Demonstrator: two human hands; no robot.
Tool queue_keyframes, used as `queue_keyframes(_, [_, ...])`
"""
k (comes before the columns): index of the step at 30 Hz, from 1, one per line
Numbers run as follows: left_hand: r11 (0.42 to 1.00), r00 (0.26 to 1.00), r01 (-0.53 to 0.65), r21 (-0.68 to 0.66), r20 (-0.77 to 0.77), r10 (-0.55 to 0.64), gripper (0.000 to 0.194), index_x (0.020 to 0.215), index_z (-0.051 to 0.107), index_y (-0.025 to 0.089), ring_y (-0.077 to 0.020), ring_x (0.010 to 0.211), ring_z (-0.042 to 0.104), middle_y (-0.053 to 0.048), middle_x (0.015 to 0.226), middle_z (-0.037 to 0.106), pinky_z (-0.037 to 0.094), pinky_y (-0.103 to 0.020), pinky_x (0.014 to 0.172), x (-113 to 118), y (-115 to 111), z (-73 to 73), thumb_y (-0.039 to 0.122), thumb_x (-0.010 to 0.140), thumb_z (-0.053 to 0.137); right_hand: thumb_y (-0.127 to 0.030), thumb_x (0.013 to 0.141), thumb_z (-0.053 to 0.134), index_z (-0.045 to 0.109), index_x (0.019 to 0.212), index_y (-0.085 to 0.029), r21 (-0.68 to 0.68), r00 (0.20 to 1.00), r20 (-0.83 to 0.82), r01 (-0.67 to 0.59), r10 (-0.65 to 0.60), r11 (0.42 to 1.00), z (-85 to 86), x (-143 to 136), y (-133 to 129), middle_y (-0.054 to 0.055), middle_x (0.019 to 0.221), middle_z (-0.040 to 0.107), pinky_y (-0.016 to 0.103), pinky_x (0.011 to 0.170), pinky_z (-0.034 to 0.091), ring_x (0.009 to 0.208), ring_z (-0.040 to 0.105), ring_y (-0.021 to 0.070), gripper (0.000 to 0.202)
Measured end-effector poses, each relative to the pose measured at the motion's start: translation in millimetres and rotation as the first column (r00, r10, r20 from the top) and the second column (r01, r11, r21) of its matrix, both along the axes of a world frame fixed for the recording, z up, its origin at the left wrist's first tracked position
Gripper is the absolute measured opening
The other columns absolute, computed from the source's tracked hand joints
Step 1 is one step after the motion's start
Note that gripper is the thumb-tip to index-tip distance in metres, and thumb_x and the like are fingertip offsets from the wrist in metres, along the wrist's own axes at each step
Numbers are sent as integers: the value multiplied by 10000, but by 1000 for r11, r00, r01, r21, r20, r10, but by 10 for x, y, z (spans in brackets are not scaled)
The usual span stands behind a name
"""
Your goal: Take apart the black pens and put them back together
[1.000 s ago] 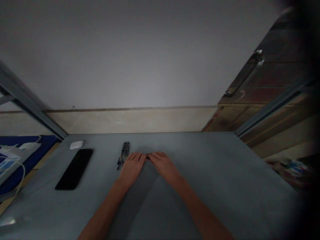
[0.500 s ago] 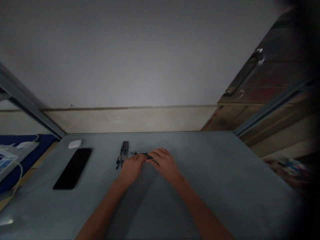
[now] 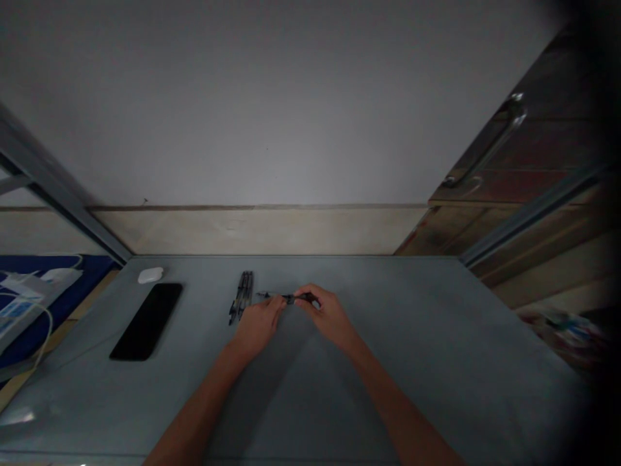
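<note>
A dark pen (image 3: 290, 299) lies crosswise between my two hands, just over the grey tabletop (image 3: 417, 362). My left hand (image 3: 261, 321) pinches it near its left part, and a thin tip pokes out beyond those fingers. At the other end, my right hand (image 3: 326, 310) grips the pen between thumb and fingers. Several more dark pens (image 3: 241, 296) lie side by side, pointing away from me, just left of my left hand. Whether the held pen is in one piece is too small to tell.
Left on the table are a black phone (image 3: 147, 321) and a white earbud case (image 3: 150, 276). A white power strip (image 3: 33, 301) with cables sits beyond the left edge. Metal posts (image 3: 528, 217) rise at the back corners, before a pale wall (image 3: 272, 116).
My right hand's fingers have shifted from lying over the pen to pinching its right end, with the pen now straighter across. The view has moved slightly.
</note>
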State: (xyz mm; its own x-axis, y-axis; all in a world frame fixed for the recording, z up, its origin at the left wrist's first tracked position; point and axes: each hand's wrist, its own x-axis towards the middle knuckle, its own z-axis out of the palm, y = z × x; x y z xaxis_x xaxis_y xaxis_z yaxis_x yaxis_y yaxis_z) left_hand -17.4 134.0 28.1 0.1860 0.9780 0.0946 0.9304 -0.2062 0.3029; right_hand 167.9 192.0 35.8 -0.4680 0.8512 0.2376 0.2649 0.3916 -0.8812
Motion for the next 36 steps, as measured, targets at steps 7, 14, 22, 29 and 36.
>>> queue_keyframes(7, [1000, 1000, 17, -3, 22, -16, 346, 1048, 562, 183, -190, 797, 688, -67, 935, 708, 487, -273, 680, 51, -28, 63, 361, 1019, 267, -387, 917, 533, 663, 857, -192, -83, 999, 30, 19, -16, 996, -20, 0, 7, -18, 623, 601, 237, 544, 415, 557, 545, 130, 242])
queue_keyframes(14, [998, 998, -53, -14, 42, 54, 349, 1053, 583, 194, -189, 829, 689, -61, 938, 715, 486, -267, 693, 35, -20, 46, 433, 1001, 334, -290, 874, 611, 676, 1038, -211, -18, 991, -37, -126, 125, 992, -26, 26, 38, 51, 1010, 678, 273, 767, 480, 902, 624, 169, 193])
queue_keyframes(22, [999, 999, -34, 0, 31, 34, 362, 1029, 594, 204, -186, 813, 688, -49, 932, 718, 485, -262, 670, 46, -27, 48, 449, 999, 331, -373, 946, 497, 682, 879, -184, -76, 998, 35, -58, 61, 995, -41, 27, 34, 9, 705, 647, 248, 615, 460, 651, 593, 140, 272])
queue_keyframes(29, [998, 997, -62, 7, 40, 62, 332, 1067, 603, 215, -186, 794, 687, -52, 941, 718, 491, -272, 673, 9, -15, 59, 422, 999, 352, -317, 870, 624, 638, 1106, -215, -22, 989, -75, -133, 131, 991, -27, 15, 21, 62, 1057, 672, 291, 793, 496, 901, 627, 165, 257])
queue_keyframes(36, [1000, 997, 29, -1, 69, -28, 355, 1145, 602, 239, -193, 858, 691, -46, 982, 722, 495, -278, 727, 56, -36, 50, 425, 1002, 336, -353, 923, 531, 672, 831, -189, -56, 997, 54, -46, 49, 997, -11, 12, 17, -6, 690, 639, 234, 597, 441, 639, 585, 135, 235])
